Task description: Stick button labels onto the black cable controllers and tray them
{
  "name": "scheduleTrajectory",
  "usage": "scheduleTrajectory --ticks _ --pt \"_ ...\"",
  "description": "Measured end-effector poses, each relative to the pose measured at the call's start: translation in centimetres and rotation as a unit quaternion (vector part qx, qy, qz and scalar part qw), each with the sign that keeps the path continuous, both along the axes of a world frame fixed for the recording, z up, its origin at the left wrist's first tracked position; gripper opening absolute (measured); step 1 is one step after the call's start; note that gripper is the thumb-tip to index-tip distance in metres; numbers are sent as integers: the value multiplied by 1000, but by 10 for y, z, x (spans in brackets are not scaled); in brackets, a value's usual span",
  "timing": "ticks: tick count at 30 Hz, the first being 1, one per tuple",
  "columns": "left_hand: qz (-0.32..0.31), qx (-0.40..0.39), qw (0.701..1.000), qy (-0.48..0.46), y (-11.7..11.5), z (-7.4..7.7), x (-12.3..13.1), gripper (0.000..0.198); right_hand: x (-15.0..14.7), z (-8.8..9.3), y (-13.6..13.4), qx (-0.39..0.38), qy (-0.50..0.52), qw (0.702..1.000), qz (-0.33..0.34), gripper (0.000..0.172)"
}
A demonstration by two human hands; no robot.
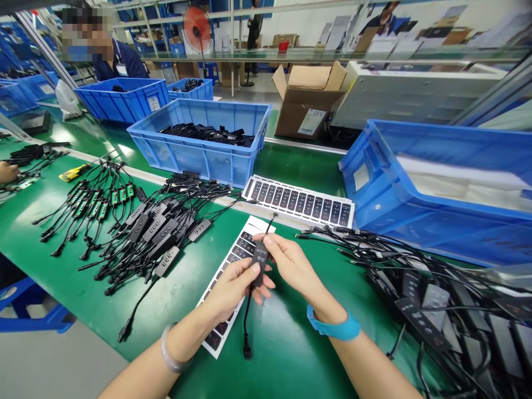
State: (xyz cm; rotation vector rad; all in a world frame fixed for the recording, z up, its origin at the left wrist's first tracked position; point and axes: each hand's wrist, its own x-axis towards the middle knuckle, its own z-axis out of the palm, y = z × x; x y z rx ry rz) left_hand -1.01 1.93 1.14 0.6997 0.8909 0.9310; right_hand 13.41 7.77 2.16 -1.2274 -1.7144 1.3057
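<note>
Far to the left of the controller (260, 259), a co-worker's hand (7, 172) rests at the edge of the green worktop (291, 343). Nearer in lies a spread of black cabled units (137, 227). Behind those, up and left of the controller, stands a blue bin (199, 158) of black parts. The left hand (230, 291) grasps the controller's lower half, thumb on its face and fingers curled behind. The controller is held upright just above the worktop, with its cable hanging to a plug on the green. Beneath it lies a sticker sheet (239, 249). The right hand (291, 263) pinches the controller's top end in its fingers. Just behind the controller lies a second sticker sheet (299, 202). To the controller's right sprawls a tangled heap (436, 299) of units, with a large blue tub (436, 227) beyond.
</note>
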Motion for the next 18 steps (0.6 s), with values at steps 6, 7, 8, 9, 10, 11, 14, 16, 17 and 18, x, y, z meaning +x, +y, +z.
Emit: scheduleTrajectory --ticks 6,7,8,9,10,11,14,16,17,18 --pt "28 41 998 34 0 -5 2 47 -3 9 -10 71 -81 994 30 44" --pt "30 48 997 46 0 -6 2 46 -3 10 -10 68 -82 994 27 44" --pt "35 54 996 59 0 -6 2 46 -3 9 -10 59 -70 995 26 44" --pt "41 59 995 73 -1 -7 2 45 -2 8 -9 44 -46 998 30 44" --pt "49 66 993 90 -2 -7 2 43 -1 7 -7 23 -11 999 39 45" --pt "56 77 989 111 -3 -8 3 42 0 5 -5 -2 30 998 51 46" --pt "61 130 973 178 -8 -11 6 40 4 0 2 -93 138 983 76 47" --pt "46 166 963 209 -11 -12 8 44 4 -2 3 -132 165 975 71 43" --pt "33 185 957 222 -12 -11 8 44 3 -2 4 -135 167 975 64 40" --pt "18 207 949 237 -13 -10 7 43 3 -1 3 -127 162 977 59 37"
